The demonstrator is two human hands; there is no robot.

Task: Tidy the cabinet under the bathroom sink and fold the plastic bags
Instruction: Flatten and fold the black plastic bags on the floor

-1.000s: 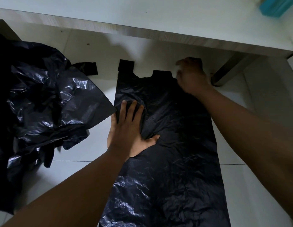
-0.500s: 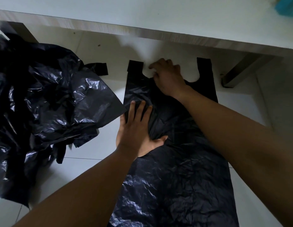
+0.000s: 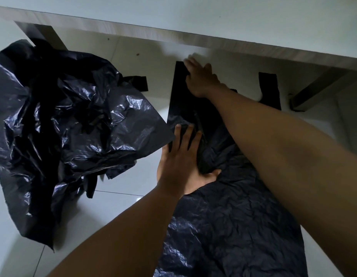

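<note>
Across the bag goes the right hand (image 3: 201, 80): a second ago it was at the right handle (image 3: 268, 86), half a second ago at the notch between the handles, and now it lies on the left handle (image 3: 178, 76). The left hand (image 3: 179, 156) has kept its place.

From the head camera, the black bag (image 3: 233, 226) lies flat on the tiled floor (image 3: 133, 176). Its long axis runs from the person away to the two handles, which end just short of the pale board (image 3: 193, 17) overhead. The right hand's fingers look stretched flat along the left handle, though their tips are blurred; I see no pinch. The left hand is spread open, palm down, pressing the bag's left edge about halfway along. Part of that hand rests on bare tile.

Both hands now sit on the bag's left side, with the right arm crossing over the bag. My guess is that a lengthwise fold comes next, the left edge carried toward the right handle, and the left hand is nearer to start it.

A crumpled heap of black bags (image 3: 64, 126) sits at the left, one corner just touching the flat bag near the left hand's fingertips.
</note>
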